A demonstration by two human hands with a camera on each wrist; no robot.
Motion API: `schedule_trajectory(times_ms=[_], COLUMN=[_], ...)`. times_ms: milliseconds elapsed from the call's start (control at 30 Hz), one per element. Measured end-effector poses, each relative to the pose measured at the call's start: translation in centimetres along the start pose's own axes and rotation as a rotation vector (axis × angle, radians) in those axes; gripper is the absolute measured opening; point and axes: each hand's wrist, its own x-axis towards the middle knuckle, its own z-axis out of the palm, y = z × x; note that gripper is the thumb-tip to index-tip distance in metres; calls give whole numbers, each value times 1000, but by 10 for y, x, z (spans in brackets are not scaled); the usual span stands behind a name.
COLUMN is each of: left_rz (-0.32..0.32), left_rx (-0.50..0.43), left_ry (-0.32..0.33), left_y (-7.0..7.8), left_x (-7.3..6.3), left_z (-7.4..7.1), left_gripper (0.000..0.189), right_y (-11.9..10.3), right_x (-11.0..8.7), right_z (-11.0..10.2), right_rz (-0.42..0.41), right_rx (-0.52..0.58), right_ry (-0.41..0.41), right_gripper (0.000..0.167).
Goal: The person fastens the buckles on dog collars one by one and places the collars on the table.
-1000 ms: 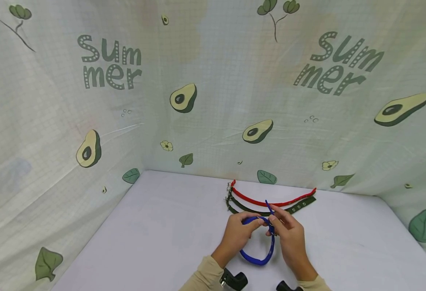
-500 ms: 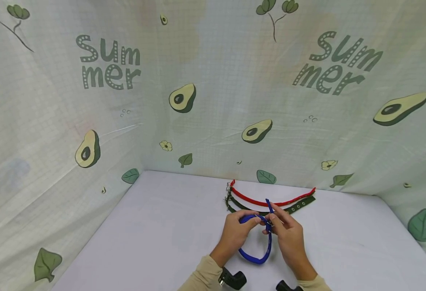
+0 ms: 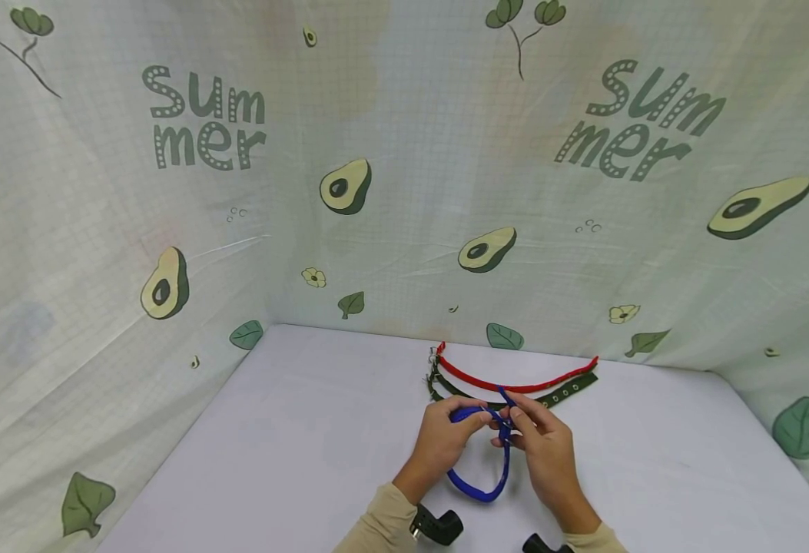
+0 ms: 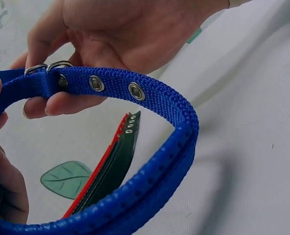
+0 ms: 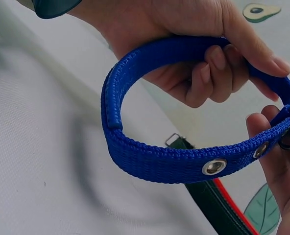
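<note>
Head view, left hand [image 3: 440,436] and right hand [image 3: 548,455] pinch a looped blue collar [image 3: 485,495] low and right of centre, dark green strap [image 3: 570,390] beyond, red strap [image 3: 535,388] behind it, avocado-print cloth [image 3: 404,107] across the upper frame.

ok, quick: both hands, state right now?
Left hand: closed, holding the blue strap between thumb and fingers.
Right hand: closed, holding the same blue strap near its metal fittings.

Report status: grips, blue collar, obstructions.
Left grip holding blue collar; right grip pinching it near metal rings. Blue collar curved into loop. Red collar, dark green collar beyond, seemingly not obstructing.
</note>
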Motion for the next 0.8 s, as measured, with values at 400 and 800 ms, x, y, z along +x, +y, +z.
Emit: schedule_trajectory(times_ms=[400, 800], left_rz=[-12, 5], left_rx=[-40, -100], left_ry=[-3, -16], left_y=[-2, -3], left_x=[1, 1], left_z=[-2, -1], left_gripper=[22, 23], right_y=[-3, -3], right_x=[-1, -2], right_z=[2, 1], right_rz=[-23, -46], right_rx=[-8, 13], right_ry=[-26, -45], right_gripper=[26, 21])
